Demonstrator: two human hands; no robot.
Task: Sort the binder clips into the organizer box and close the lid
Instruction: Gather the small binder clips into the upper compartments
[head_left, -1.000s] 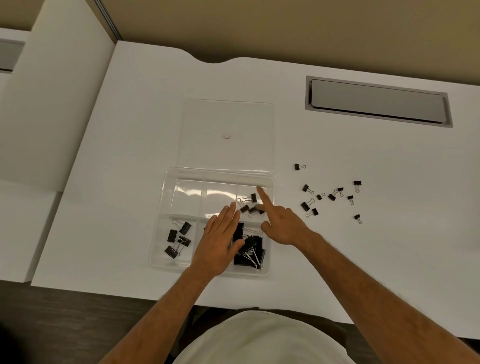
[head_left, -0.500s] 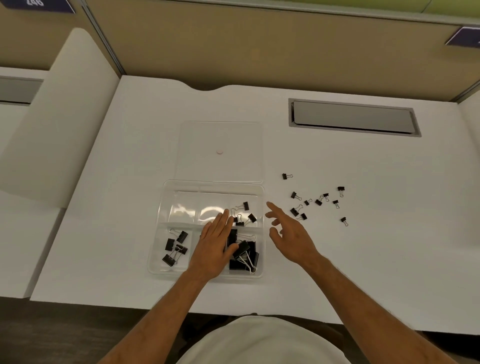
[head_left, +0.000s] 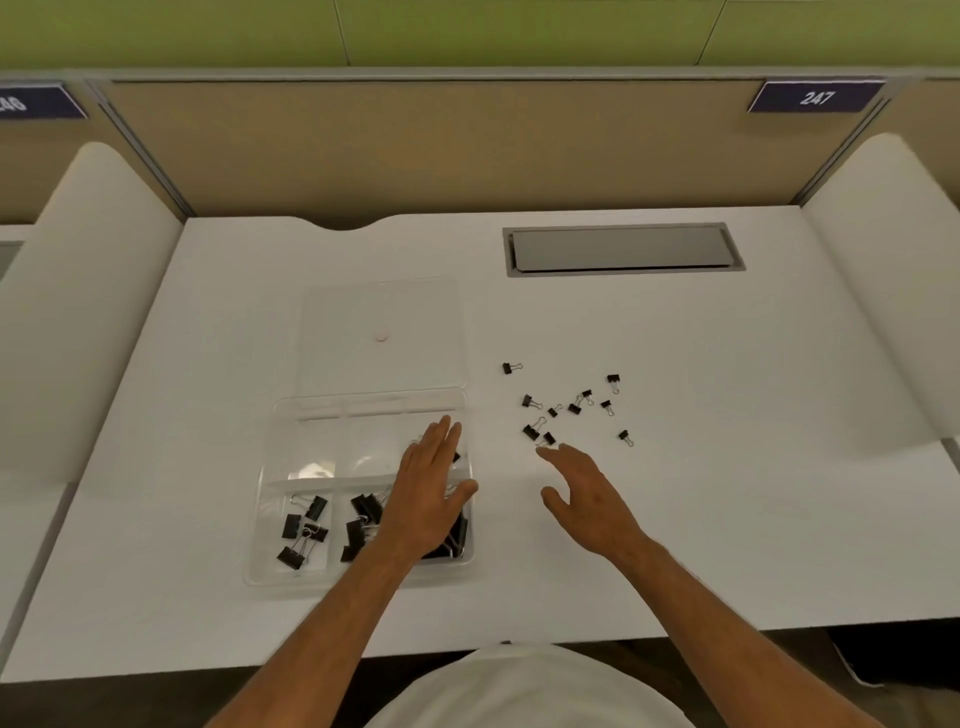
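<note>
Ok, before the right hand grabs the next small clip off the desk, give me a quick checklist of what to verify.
1. Right hand empty and open: ok.
2. Nearest small clip clear of the fingertips, not yet gripped: ok.
3. Lid open, flat behind the organizer box: ok.
4. Left hand out of the drop path: not ok, it covers the right-hand compartments.
5. Room in the small-clip compartment: cannot tell, hidden by the left hand.

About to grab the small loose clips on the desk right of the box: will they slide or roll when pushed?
The small clips look light, so they would probably skid on the smooth desk. Their boxy bodies and wire handles make rolling unlikely.
</note>
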